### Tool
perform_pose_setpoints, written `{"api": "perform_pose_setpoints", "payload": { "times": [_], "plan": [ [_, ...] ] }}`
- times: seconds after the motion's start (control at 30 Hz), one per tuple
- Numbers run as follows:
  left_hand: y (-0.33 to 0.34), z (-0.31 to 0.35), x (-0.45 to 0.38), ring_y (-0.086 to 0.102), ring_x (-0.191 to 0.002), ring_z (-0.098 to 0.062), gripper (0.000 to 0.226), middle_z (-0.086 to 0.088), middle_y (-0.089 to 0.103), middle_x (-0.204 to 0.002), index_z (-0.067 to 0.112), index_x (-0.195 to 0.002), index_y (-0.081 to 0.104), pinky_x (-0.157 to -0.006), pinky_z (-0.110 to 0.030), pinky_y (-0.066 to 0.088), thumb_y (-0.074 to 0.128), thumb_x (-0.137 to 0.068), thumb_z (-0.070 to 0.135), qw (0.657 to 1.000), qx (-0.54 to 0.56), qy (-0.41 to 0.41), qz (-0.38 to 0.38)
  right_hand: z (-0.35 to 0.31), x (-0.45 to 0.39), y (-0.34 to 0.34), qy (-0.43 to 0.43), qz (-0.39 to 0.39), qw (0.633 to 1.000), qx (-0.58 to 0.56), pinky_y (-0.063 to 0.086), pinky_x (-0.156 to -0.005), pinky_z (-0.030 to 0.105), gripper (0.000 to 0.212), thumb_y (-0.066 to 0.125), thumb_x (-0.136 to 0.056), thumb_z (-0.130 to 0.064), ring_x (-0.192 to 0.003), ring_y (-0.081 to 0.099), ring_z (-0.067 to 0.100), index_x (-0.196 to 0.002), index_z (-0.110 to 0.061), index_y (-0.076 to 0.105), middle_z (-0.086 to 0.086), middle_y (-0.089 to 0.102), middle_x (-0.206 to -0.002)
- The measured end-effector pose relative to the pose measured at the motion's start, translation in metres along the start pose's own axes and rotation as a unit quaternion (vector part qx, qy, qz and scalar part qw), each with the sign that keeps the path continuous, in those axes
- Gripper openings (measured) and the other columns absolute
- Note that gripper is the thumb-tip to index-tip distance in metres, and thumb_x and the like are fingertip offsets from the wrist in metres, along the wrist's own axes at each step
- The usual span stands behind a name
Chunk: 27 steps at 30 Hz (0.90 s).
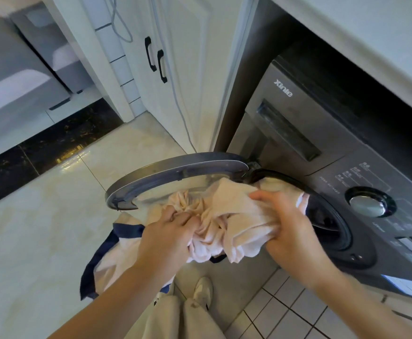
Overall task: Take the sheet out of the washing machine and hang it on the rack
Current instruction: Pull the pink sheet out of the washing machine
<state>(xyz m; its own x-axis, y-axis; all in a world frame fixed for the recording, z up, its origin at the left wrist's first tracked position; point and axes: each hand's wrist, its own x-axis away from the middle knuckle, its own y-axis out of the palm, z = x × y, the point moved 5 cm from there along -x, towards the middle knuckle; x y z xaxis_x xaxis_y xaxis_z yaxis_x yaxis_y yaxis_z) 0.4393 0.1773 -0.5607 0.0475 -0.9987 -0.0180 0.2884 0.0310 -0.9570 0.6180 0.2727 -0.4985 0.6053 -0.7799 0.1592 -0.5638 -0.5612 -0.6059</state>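
My left hand (173, 231) is clamped on a bunched fold of the pale sheet (227, 216), whose loose end hangs down on that side. My right hand (290, 228) grips it nearer the washing machine (346, 167), where the rest trails right into the drum.

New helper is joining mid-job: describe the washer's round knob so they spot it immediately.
Start at the dark grey washing machine on the right. Right of its open drum and the right hand, on the control panel, sits the knob: the only shiny silver disc, ringed in black.
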Motion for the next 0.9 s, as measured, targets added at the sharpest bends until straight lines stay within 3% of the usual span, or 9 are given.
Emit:
{"api": "perform_pose_setpoints", "payload": {
  "times": [0.1, 0.17, 0.23, 0.33, 0.47, 0.63, 0.73, 0.83, 0.9],
  "plan": [
    [-0.002, 0.01, -0.001, 0.064, -0.077, -0.022, 0.06, 0.003, 0.07, -0.082, 0.016, -0.103, 0.062, -0.038, -0.025, 0.045, 0.088, -0.049, 0.023, 1.0, 0.018, 0.006, -0.002, -0.006, 0.003, 0.028, -0.049, -0.003, 0.997, 0.063, 0.043, -0.085, 0.019, 0.079, 0.057, -0.06, 0.01, -0.101, 0.046, -0.008, -0.122, -0.037, 0.044, -0.034, 0.046, -0.11],
    [-0.007, 0.013, 0.0, 0.066, -0.068, -0.021, 0.081, -0.004, 0.07, -0.083, 0.013, -0.114, 0.058, -0.039, -0.02, 0.039, 0.091, -0.043, 0.033, 1.0, 0.012, -0.013, -0.005, -0.007, 0.004, 0.041, -0.067, 0.006, 0.995, 0.079, 0.046, -0.08, 0.029, 0.072, 0.054, -0.06, 0.004, -0.097, 0.048, 0.002, -0.124, -0.028, 0.046, -0.018, 0.052, -0.11],
    [-0.015, 0.012, 0.001, 0.064, -0.059, -0.019, 0.094, -0.005, 0.069, -0.082, 0.016, -0.124, 0.051, -0.039, -0.017, 0.032, 0.092, -0.041, 0.038, 0.999, 0.012, -0.036, -0.003, -0.004, 0.004, 0.049, -0.058, 0.002, 0.996, 0.069, 0.046, -0.079, 0.028, 0.067, 0.05, -0.063, -0.001, -0.096, 0.051, 0.007, -0.125, -0.027, 0.047, -0.01, 0.054, -0.109],
    [-0.023, 0.011, 0.004, 0.061, -0.057, -0.014, 0.105, -0.001, 0.068, -0.077, 0.021, -0.136, 0.04, -0.039, -0.014, 0.029, 0.091, -0.045, 0.035, 0.999, 0.022, -0.021, 0.014, 0.004, 0.002, 0.052, -0.025, -0.018, 0.999, 0.034, 0.044, -0.076, 0.017, 0.064, 0.041, -0.065, -0.006, -0.093, 0.052, 0.005, -0.126, -0.026, 0.049, -0.02, 0.046, -0.108],
    [-0.018, 0.018, 0.01, 0.057, -0.066, -0.016, 0.117, 0.005, 0.06, -0.064, 0.03, -0.148, 0.021, -0.035, -0.023, 0.041, 0.084, -0.05, 0.02, 0.998, -0.001, 0.054, 0.013, 0.006, -0.004, 0.055, -0.005, -0.032, 0.999, 0.002, 0.049, -0.077, 0.019, 0.06, 0.042, -0.071, 0.001, -0.095, 0.055, 0.004, -0.124, -0.025, 0.051, -0.017, 0.054, -0.106],
    [-0.004, 0.018, 0.015, 0.056, -0.083, -0.017, 0.096, 0.012, 0.065, -0.09, 0.035, -0.141, 0.03, -0.046, -0.032, 0.05, 0.079, -0.059, 0.023, 0.996, 0.013, 0.09, 0.015, 0.013, -0.008, 0.058, 0.036, -0.051, 0.998, -0.011, 0.053, -0.062, 0.032, 0.068, 0.052, -0.078, -0.004, -0.068, 0.061, 0.016, -0.126, -0.046, 0.029, 0.002, 0.065, -0.082],
    [0.003, 0.014, 0.017, 0.058, -0.088, -0.018, 0.072, 0.011, 0.067, -0.098, 0.031, -0.132, 0.043, -0.053, -0.033, 0.053, 0.078, -0.069, 0.033, 0.993, 0.029, 0.108, 0.024, 0.017, -0.007, 0.057, 0.023, -0.083, 0.996, -0.017, 0.056, -0.074, 0.032, 0.075, 0.063, -0.081, -0.013, -0.083, 0.064, 0.015, -0.129, -0.054, 0.021, -0.001, 0.065, -0.099],
    [0.005, 0.011, 0.018, 0.062, -0.092, -0.019, 0.046, 0.008, 0.07, -0.101, 0.028, -0.119, 0.053, -0.057, -0.033, 0.056, 0.072, -0.077, 0.036, 0.991, 0.03, 0.131, 0.028, 0.021, -0.007, 0.053, -0.013, -0.122, 0.992, 0.009, 0.047, -0.089, 0.016, 0.071, 0.073, -0.078, -0.016, -0.105, 0.053, 0.002, -0.131, -0.042, 0.032, -0.017, 0.052, -0.117],
    [0.003, 0.011, 0.018, 0.063, -0.092, -0.02, 0.032, 0.007, 0.071, -0.101, 0.026, -0.112, 0.06, -0.059, -0.032, 0.056, 0.062, -0.083, 0.04, 0.989, 0.021, 0.143, 0.032, 0.032, -0.012, 0.048, -0.021, -0.132, 0.99, 0.047, 0.043, -0.096, 0.02, 0.071, 0.079, -0.072, -0.022, -0.111, 0.047, 0.003, -0.132, -0.032, 0.042, -0.013, 0.051, -0.122]
  ]
}}
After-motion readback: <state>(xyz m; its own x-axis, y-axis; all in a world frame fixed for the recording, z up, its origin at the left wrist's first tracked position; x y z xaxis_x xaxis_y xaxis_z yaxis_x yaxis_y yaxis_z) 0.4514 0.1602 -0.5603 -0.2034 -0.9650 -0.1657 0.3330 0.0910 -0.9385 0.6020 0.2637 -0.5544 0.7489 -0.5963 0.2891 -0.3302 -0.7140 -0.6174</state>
